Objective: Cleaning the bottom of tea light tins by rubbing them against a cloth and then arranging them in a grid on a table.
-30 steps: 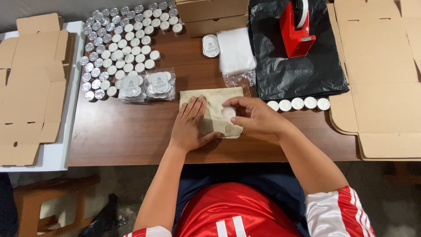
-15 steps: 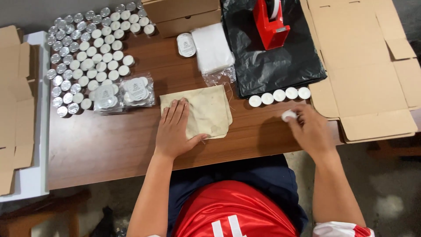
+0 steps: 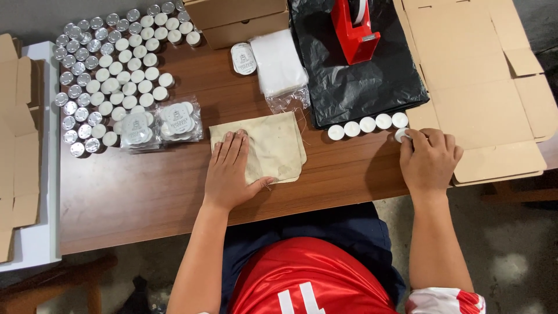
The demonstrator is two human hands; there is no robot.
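1. The left hand (image 3: 231,172) lies flat, palm down, fingers spread a little, on the left part of a beige cloth (image 3: 272,145). The thumb touches the cloth's near edge.
2. The cloth lies on the wooden table (image 3: 133,197), under and just right of the left hand, well apart from the right hand.
3. The right hand (image 3: 428,158) rests at the table's right end, fingers curled, pinching a white tealight (image 3: 401,135) between its fingertips. Only part of this tealight shows.
4. Just beyond the right hand, a short row of four tealights (image 3: 367,125) lies in a line; the held one sits at the row's right end, just beside the last.
5. Beyond that row lies a black plastic bag (image 3: 360,81), with a red tape dispenser (image 3: 354,26) standing on it.
6. To the right of the right hand lies flat cardboard (image 3: 482,75); the hand's outer edge overlaps its near corner.
7. Left of the left hand sit two clear packs (image 3: 157,123) of tealights, and farther out a big field of loose tealights (image 3: 104,75), some white side up, some showing metal.
8. Beyond the left hand lie a stack of clear bags (image 3: 279,64), a small round label (image 3: 243,58) and a brown box (image 3: 238,17).
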